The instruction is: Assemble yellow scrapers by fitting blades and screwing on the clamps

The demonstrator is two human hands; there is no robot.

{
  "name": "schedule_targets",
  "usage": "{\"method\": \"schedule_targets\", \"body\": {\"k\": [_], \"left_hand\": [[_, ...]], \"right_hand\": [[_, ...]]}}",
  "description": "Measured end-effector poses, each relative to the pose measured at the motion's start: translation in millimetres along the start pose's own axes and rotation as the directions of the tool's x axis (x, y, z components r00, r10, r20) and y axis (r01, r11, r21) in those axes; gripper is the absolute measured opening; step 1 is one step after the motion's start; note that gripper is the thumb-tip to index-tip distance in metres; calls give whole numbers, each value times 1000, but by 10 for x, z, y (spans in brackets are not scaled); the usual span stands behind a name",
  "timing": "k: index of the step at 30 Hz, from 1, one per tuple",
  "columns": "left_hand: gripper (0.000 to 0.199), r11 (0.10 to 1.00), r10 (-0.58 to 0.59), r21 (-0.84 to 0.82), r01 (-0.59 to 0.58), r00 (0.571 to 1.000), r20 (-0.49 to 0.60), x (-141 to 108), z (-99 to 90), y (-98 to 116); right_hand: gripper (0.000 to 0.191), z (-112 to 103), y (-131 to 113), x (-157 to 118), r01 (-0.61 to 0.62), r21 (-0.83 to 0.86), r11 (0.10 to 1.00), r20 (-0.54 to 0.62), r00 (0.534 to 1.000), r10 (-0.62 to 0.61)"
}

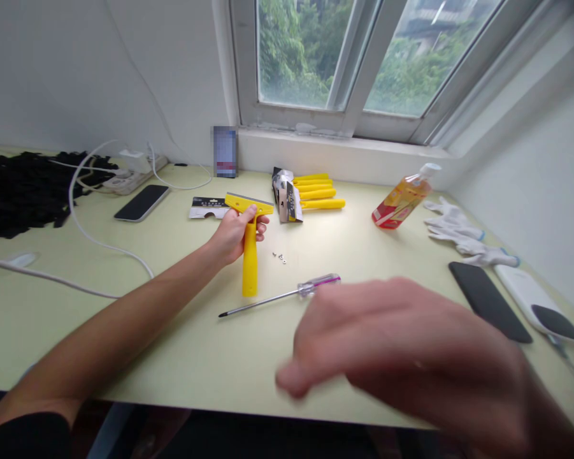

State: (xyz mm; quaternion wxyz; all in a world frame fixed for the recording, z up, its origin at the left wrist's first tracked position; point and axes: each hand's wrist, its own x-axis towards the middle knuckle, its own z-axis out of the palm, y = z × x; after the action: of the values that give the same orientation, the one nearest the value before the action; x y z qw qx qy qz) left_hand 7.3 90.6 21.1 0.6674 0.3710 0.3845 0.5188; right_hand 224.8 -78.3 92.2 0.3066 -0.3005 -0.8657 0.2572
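My left hand [232,237] is closed around the neck of a yellow scraper [250,261], thumb on its wide head with the blade edge turned away from me. Close to the camera, my right hand [401,344] is smeared by motion above the front of the table; its fingertips are mostly hidden. Just beyond it lies a screwdriver [267,301] with a clear and purple handle, its dark tip pointing left. Several small screws [281,257] lie loose to the right of the scraper handle. A flat card package [208,207] sits behind my left hand.
More yellow scrapers [322,204] with card sleeves lie at the back. A drink bottle [404,197], white gloves [459,233], a dark phone [490,299] and a white power bank [535,299] are at right. Left are another phone [142,203], a power strip [129,182], cables and black material [23,191].
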Motion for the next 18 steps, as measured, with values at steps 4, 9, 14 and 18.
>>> {"method": "schedule_targets", "body": {"k": [4, 9, 14, 18], "left_hand": [[11, 999, 7, 45, -8, 1000, 21, 52, -69, 55], [11, 997, -13, 71, 10, 999, 39, 73, -114, 105], [12, 993, -48, 111, 35, 992, 119, 49, -118, 119], [16, 983, -92, 178, 54, 972, 214, 37, -149, 152]], "right_hand": [[28, -15, 841, 688, -126, -171, 977, 126, 981, 148], [23, 376, 1465, 807, -288, -443, 849, 140, 913, 383], [19, 499, 1378, 784, -386, -529, 756, 110, 852, 512], [15, 473, 1375, 798, -393, -503, 770, 144, 840, 522]]}}
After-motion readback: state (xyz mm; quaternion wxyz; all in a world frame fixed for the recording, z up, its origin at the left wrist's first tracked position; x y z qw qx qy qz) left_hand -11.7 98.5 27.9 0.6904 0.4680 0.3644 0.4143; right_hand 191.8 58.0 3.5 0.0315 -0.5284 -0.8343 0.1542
